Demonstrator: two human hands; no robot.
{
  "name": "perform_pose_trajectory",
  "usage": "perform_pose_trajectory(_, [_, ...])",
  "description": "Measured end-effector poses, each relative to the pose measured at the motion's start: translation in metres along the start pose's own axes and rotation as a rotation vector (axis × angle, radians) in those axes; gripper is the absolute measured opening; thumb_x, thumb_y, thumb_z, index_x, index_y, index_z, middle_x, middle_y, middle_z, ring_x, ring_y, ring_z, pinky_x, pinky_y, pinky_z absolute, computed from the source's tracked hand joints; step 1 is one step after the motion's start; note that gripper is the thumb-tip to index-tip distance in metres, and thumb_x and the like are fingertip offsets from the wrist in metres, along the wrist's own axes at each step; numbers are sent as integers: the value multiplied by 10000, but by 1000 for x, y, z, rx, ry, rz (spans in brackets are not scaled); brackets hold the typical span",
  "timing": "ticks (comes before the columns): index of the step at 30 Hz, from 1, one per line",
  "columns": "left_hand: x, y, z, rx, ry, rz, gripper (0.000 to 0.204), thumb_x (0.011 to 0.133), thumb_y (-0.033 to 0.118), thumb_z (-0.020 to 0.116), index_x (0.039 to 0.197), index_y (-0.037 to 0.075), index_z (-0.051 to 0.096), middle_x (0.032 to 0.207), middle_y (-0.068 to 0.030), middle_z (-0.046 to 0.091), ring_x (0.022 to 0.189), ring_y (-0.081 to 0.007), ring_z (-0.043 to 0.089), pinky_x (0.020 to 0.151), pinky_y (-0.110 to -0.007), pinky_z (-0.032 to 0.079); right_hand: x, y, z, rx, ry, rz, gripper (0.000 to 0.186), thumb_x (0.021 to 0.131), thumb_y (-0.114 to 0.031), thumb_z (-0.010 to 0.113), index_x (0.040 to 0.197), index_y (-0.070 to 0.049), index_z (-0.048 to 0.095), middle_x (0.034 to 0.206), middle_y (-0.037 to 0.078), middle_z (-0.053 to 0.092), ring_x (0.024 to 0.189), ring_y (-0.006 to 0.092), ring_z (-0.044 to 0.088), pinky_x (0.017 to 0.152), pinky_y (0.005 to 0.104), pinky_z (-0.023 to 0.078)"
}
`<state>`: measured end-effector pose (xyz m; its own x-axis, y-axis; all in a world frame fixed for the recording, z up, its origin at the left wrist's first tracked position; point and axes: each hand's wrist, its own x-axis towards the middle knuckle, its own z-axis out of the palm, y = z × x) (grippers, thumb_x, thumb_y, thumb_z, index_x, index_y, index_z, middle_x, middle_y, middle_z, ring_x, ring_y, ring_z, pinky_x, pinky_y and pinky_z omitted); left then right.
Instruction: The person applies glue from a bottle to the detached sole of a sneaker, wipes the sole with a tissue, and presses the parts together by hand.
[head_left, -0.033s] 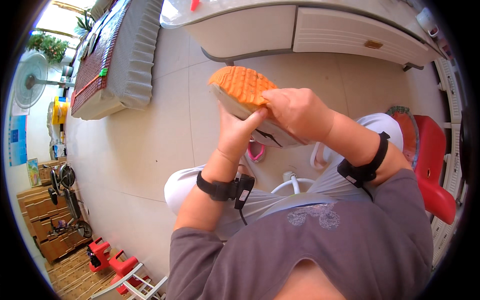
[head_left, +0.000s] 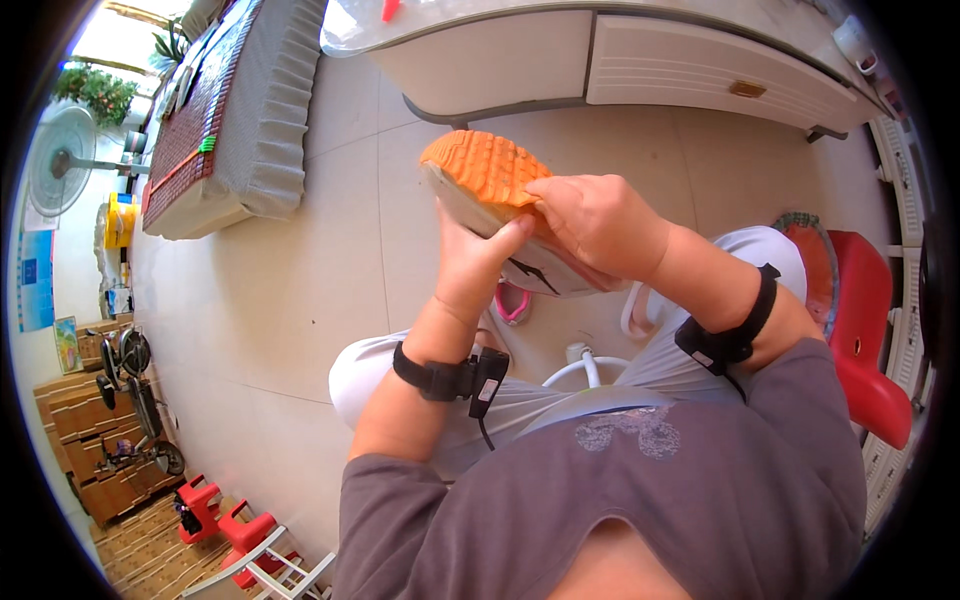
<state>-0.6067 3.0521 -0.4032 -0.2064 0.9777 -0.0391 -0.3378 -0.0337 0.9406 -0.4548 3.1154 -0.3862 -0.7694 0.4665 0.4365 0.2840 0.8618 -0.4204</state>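
A light-coloured sports shoe (head_left: 465,195) is held up before me, its orange knobbed sole (head_left: 485,165) turned upward. My left hand (head_left: 470,250) grips it from the left, thumb pressed along the side near the sole's edge. On the other side my right hand (head_left: 600,225) is closed at the sole's middle, thumb and finger pinching the orange edge. The shoe's heel part lies hidden behind my right hand. Below it, a pink-and-grey shoe (head_left: 513,302) shows partly on the floor.
A white cabinet (head_left: 690,65) with a drawer stands ahead. At the left are a cloth-draped bed (head_left: 270,120) and a fan (head_left: 65,160). A red chair (head_left: 865,330) is close on my right. Red stools (head_left: 245,535) and a small bike (head_left: 140,395) stand lower left.
The shoe has tilted very slightly, and the orange edge at my right fingertips looks a little more lifted. Both hands keep their grip.
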Motion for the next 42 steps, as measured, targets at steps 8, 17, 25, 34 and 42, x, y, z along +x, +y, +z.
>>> perform_pose_trajectory(8, [-3,-9,1,667,66,158,800,584,106,688,1236,19,232,1035,-126,483,957,-232,495,779,-340,442,12,18,-10,561,-108,503,370,805,-298,509,1011,9,519,777,146,592,705,234,581,627,313,459])
perform_pose_trajectory(17, [-8,-23,5,1373,-40,510,984,498,219,747,1285,-10,202,1157,-183,445,1057,-325,424,878,-415,324,17,11,-11,342,-157,584,491,790,-414,509,1027,16,515,868,202,593,779,289,583,701,337,456])
perform_pose_trajectory(25, [1,-21,-2,708,103,164,847,550,137,706,1236,-28,237,1036,-145,465,944,-258,485,805,-354,407,15,28,-18,870,-101,676,411,864,-248,477,1202,-23,411,937,50,558,817,143,539,725,268,445])
perform_pose_trajectory(34, [12,-14,-17,30,171,-109,459,666,32,620,1057,15,380,936,-93,508,846,-175,525,730,-293,448,-1,23,17,520,-375,515,566,749,-336,619,1169,1,447,998,207,563,898,252,560,776,309,445])
perform_pose_trajectory(42, [10,-23,-35,-100,-13,-279,369,776,222,557,1067,7,482,975,-100,554,891,-185,541,792,-296,427,7,19,15,796,-310,750,226,846,-175,457,901,-2,591,648,67,589,554,129,523,526,266,435])
